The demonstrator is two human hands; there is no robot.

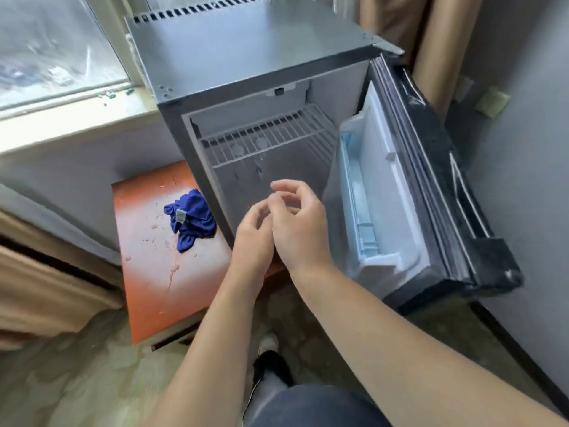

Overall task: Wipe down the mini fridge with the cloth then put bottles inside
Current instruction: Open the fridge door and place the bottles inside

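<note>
Empty hands before the open mini fridge, cloth set aside.

Nearest, the left hand (252,241) and right hand (300,229) met with fingers loosely curled, each grip holding nothing. One crumpled blue cloth (191,217) lay at the far right edge of the worn orange surface (147,272), against the one grey metal mini fridge (246,57), whose door stood wide. Beyond, under the single white wire shelf (268,134), two pale round shapes (237,147) showed, perhaps bottle tops. Any further bottle would best go in upright and low, clear of that shelf.
</note>
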